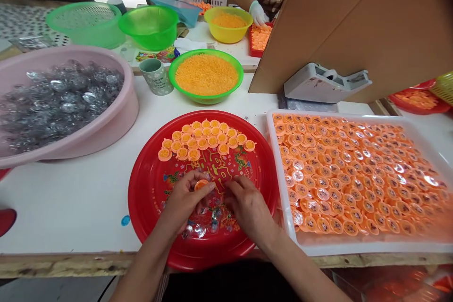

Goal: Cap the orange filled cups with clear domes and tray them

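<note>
My left hand pinches a small orange round cap over the red round tray. My right hand rests palm down on the tray just to the right, fingers curled over clear plastic pieces; what it holds, if anything, is hidden. A cluster of filled orange caps lies at the far side of the red tray.
A white tray full of sealed orange caps sits at right. A pink basin of clear lids stands at left. A green bowl of orange granules, a mug, a cardboard sheet and a co-worker's gloved hand lie beyond.
</note>
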Demonstrator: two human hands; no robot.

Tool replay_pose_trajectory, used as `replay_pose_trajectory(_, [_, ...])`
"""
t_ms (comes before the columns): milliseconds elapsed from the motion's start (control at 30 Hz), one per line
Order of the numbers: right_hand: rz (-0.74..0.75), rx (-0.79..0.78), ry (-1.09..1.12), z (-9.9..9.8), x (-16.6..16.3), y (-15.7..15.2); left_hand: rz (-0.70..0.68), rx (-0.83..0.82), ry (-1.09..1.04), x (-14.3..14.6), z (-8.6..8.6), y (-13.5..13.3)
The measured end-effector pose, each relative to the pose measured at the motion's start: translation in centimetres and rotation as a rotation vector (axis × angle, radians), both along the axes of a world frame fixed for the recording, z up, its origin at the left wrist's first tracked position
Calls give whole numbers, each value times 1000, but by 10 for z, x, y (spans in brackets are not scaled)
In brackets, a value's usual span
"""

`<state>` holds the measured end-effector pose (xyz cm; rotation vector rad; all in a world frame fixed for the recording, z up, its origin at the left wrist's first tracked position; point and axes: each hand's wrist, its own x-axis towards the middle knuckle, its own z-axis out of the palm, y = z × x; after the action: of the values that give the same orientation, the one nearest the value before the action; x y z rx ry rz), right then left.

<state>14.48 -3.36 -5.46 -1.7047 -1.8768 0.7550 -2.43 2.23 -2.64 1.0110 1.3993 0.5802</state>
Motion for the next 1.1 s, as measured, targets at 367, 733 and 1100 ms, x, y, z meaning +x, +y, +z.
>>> replay_pose_trajectory(367, [-236,-139,515,-1,0,-11,26,-151,-371,-1,0,-17])
replay_pose_trajectory(733, [-517,-370,1089,8,6,-7,24,-86,-356,16,4,-24])
replay_pose_trajectory(1100, [-621,-392,1250,2,-5,-14,136,64,-247,37,-11,-30])
